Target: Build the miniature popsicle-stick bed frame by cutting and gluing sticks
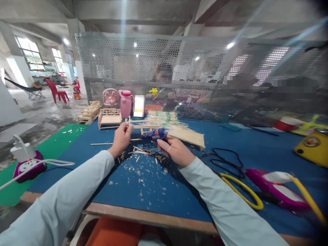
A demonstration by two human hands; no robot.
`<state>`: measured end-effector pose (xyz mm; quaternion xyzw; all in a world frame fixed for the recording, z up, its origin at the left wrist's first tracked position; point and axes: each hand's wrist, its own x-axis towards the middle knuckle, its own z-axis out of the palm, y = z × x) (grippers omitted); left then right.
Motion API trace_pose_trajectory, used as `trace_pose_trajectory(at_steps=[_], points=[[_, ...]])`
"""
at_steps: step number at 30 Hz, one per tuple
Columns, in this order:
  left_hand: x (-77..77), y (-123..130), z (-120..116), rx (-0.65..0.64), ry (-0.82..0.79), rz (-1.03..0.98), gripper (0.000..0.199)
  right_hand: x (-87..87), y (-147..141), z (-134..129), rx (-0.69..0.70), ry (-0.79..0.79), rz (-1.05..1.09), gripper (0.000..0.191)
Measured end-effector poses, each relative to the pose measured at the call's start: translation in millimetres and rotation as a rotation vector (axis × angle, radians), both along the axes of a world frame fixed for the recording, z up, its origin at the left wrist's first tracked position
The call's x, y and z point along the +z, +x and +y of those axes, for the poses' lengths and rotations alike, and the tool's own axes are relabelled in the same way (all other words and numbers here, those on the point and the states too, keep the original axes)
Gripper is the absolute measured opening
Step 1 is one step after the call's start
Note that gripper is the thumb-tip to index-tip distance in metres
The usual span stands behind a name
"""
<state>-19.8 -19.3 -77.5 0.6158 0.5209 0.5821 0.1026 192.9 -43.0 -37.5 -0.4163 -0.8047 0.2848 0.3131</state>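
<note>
My left hand (122,137) is closed near the table's middle, its fingertips pinching the end of a small frame of thin wooden sticks (147,123). In my right hand (176,149) is a dark blue glue gun (155,135), its nozzle pointing left toward the sticks. Beyond the right hand lies a flat wooden stick panel (188,135). Short cut stick pieces (146,151) are scattered just in front of the hands, and one long stick (101,144) lies left of them. What exactly the left fingertips touch is small and partly hidden.
Small wooden stick furniture (110,118), a pink bottle (125,104) and a lit phone (138,106) stand at the back. Black cable (228,160), a purple power strip (279,189) and a yellow box (312,147) are right; another purple socket (28,166) is left. A person sits behind the mesh screen (112,61).
</note>
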Motion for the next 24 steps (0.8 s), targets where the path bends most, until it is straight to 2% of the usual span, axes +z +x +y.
trace_pose_trajectory(at_steps=[3,7,9,11,12,14,16,18,20,24], points=[[0.3,-0.4,-0.1,-0.004,0.014,0.007,0.025,4.2,6.8,-1.4,0.021,-0.046,0.043,0.036],[-0.9,-1.5,1.9,-0.035,0.023,0.012,0.023,12.0,21.9,1.1,0.014,-0.047,0.228,0.037],[-2.1,-1.9,4.1,-0.062,0.025,0.021,0.022,15.2,30.7,8.4,-0.071,0.043,0.315,0.036],[-3.6,-2.0,7.1,-0.095,0.028,0.035,0.021,17.2,41.0,21.3,-0.245,0.181,0.324,0.032],[-4.3,-1.9,8.9,-0.109,0.027,0.044,0.02,17.4,46.7,29.5,-0.359,0.253,0.283,0.03],[-5.9,-1.3,12.1,-0.127,0.018,0.062,0.017,15.2,57.5,47.3,-0.582,0.333,0.05,0.036],[-7.1,-0.4,14.4,-0.134,0.008,0.081,0.015,9.1,65.5,63.9,-0.746,0.31,-0.24,0.045],[-8.0,0.6,15.1,-0.143,-0.004,0.103,0.015,0.1,69.3,76.3,-0.783,0.277,-0.474,0.045],[-8.3,1.3,14.2,-0.152,-0.02,0.127,0.014,-8.6,69.6,83.2,-0.733,0.286,-0.642,0.038],[-7.1,2.1,11.1,-0.13,-0.031,0.164,0.014,-13.8,63.2,79.6,-0.702,0.339,-0.78,0.034]])
